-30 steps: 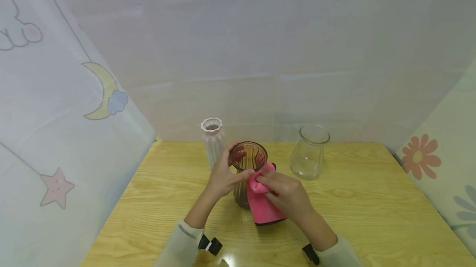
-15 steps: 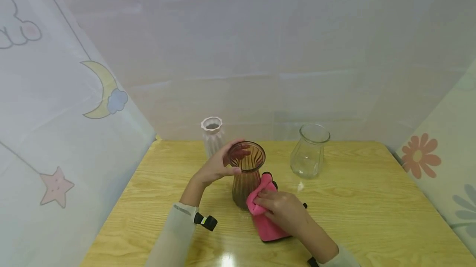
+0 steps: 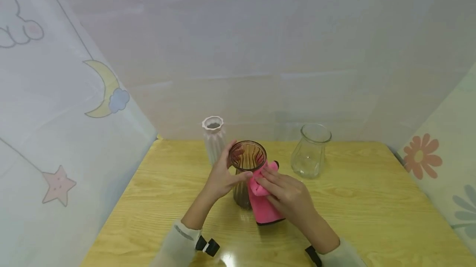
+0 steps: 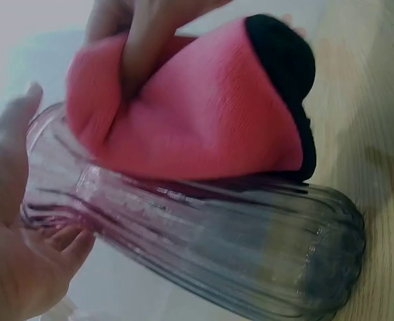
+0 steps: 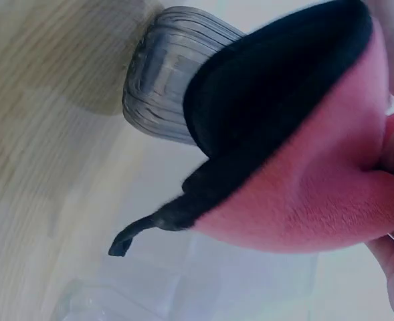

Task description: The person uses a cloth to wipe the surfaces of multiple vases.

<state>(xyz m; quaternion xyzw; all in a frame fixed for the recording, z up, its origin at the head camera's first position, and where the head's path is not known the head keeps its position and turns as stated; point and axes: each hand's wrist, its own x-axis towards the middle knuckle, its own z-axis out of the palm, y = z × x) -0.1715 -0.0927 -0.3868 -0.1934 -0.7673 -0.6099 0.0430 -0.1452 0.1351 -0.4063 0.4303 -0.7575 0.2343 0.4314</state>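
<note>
A ribbed glass vase (image 3: 241, 190), purplish-brown at its flared mouth and smoky grey below, stands upright on the wooden table. My left hand (image 3: 220, 178) grips it near the neck, thumb in front and fingers behind. In my right hand (image 3: 291, 199) is a pink cloth (image 3: 265, 209) with black edging, pinched in a bunch and pressed against the vase's right side just under the rim. The left wrist view shows the cloth (image 4: 197, 114) lying along the ribbed glass. Seen from the right wrist, a thin black loop (image 5: 133, 234) hangs off the cloth's edge.
Behind and left of the vase stands a white fluted vase (image 3: 214, 145) with a scalloped mouth. To the right is a clear glass vase (image 3: 308, 159). The wooden table (image 3: 372, 201) meets pale sheets at the back and sides.
The right hand and cloth went down to the vase's lower side, then back up to just under the rim. The left hand shifted left with its arm, then returned.
</note>
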